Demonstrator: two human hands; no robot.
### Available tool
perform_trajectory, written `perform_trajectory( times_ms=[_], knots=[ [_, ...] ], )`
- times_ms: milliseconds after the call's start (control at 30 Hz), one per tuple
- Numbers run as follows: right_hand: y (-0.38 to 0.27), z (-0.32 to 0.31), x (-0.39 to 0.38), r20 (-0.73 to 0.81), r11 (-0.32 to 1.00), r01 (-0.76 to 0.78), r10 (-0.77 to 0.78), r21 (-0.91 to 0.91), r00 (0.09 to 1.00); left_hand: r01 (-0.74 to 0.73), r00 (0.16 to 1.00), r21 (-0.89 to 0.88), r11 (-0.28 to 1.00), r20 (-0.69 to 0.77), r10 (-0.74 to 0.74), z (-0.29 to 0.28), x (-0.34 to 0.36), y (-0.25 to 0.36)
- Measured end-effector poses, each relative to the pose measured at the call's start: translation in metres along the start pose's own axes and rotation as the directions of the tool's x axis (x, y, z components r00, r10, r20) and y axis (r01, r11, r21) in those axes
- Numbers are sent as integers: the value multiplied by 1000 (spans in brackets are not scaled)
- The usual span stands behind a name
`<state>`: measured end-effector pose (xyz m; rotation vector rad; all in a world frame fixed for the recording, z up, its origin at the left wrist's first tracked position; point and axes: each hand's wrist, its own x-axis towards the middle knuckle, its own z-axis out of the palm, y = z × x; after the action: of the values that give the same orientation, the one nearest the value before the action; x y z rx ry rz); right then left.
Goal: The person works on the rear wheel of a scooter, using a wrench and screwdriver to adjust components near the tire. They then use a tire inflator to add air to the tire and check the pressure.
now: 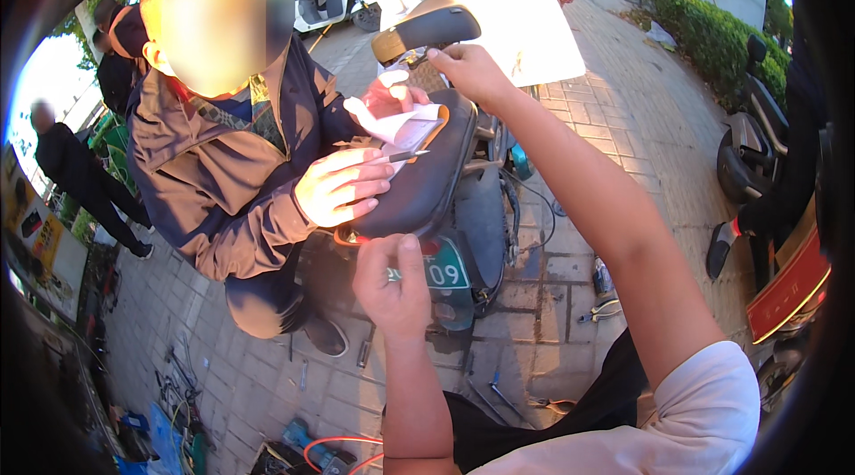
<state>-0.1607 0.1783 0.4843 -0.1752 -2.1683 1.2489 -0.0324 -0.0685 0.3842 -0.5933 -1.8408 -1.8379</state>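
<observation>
My left hand (392, 284) is closed in a loose fist at the rear of an electric scooter, just below the back edge of its long black seat (426, 181). It partly covers the green number plate (450, 268); whatever its fingers hold is hidden. My right arm reaches forward along the scooter's right side. At its end, my right hand (472, 74) has its fingers curled together beside a smaller black-and-tan seat pad (432, 25). Whether it grips the pad's underside cannot be made out. Over the long seat, another person's hands hold a pen (396, 157) and a paper notepad (417, 129).
That person, in a brown jacket (218, 177), crouches at the scooter's left. Pliers (601, 310), a blue-handled tool (499, 383) and a teal power tool (307, 439) with an orange hose (343, 441) lie on the paving. Another scooter (753, 141) stands at the right.
</observation>
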Motion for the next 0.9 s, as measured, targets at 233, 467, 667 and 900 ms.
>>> perform_trajectory(
  times_ms=[233, 467, 667, 900],
  knots=[
    [32, -4, -72, 179, 998, 67, -63, -16, 982, -8, 1000, 47, 999, -5, 8, 1, -2, -4],
    [7, -17, -71, 325, 903, 429, -402, -10, 856, 31, 998, 66, 997, -62, -27, 5, -1, -2],
    [57, -93, -160, 450, 988, 120, -153, 102, 880, 8, 998, -122, 992, 65, 0, -6, -8, 16],
    [102, -97, -316, 369, 977, 193, -148, -87, 918, 85, 385, 452, 888, 807, -448, 34, -92, -15]
  ],
)
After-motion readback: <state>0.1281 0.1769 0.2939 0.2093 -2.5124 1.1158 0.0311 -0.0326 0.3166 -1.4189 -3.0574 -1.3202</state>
